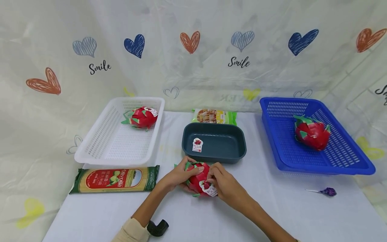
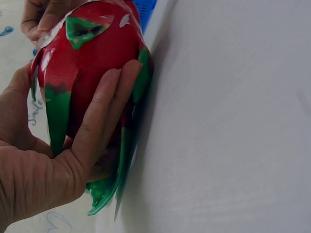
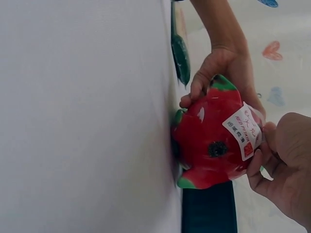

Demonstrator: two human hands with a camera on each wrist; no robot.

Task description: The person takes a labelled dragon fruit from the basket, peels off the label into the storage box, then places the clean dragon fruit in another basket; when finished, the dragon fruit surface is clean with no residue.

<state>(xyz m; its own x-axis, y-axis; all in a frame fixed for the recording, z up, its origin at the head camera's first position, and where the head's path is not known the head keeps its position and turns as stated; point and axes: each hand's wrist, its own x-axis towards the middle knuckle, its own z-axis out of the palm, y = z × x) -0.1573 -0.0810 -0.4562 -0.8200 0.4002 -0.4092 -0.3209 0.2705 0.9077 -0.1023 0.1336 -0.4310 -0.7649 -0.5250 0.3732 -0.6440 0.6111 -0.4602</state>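
Note:
A red dragon fruit [image 1: 194,182] with green-tipped scales lies on the white table, in front of the dark dish. My left hand [image 1: 177,175] grips it from the left side, thumb on top; in the left wrist view two of its fingers [image 2: 97,109] lie along the fruit's side. A white printed sticker [image 3: 241,131] sits on the fruit's end. With curled fingers and thumb, my right hand [image 1: 226,188] pinches the sticker's edge, as the right wrist view shows. How much of the sticker is lifted is hidden by the fingers.
Behind stands the dark dish [image 1: 223,156], with another sticker [image 1: 198,145] inside. A white basket [image 1: 121,160] and a blue basket [image 1: 320,169] each hold a dragon fruit. Around lie a pasta pack [image 1: 115,180], a green food bag [image 1: 214,116], a lollipop [image 1: 328,192] and a black elbow-shaped piece [image 1: 158,229].

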